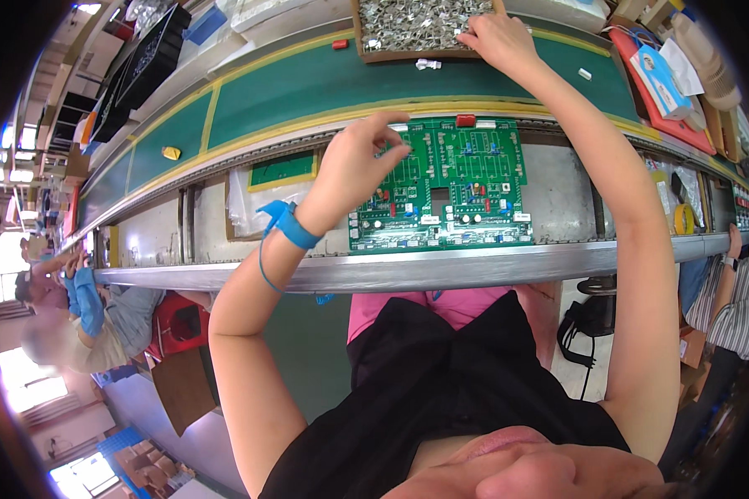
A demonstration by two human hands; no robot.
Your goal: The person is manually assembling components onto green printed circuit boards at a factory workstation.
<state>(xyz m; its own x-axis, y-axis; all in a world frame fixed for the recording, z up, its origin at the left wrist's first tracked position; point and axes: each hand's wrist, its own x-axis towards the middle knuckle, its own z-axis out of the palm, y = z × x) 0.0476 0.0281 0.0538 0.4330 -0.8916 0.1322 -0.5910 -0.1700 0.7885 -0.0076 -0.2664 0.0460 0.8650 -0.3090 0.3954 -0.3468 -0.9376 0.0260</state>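
A green circuit board [483,204] with many small components lies on the rails in front of me. My left hand [354,166], with a blue wrist strap [290,224], hovers over its left part. Its thumb and forefinger are curved and apart, with nothing visible between them. Farther off, my right hand [501,43] reaches to the near right edge of a shallow cardboard box [416,55] full of small silvery metal parts [424,23]. Its fingers are bent together at the parts; what they hold, if anything, is too small to make out. A red component [465,121] sits at the board's far edge.
Behind the rails runs a green work surface [283,87] with a red part [339,44], a white part [428,64] and a yellow part [171,153]. A tissue box [662,79] stands far right. Other people are at both sides; a metal rail [308,273] crosses in front.
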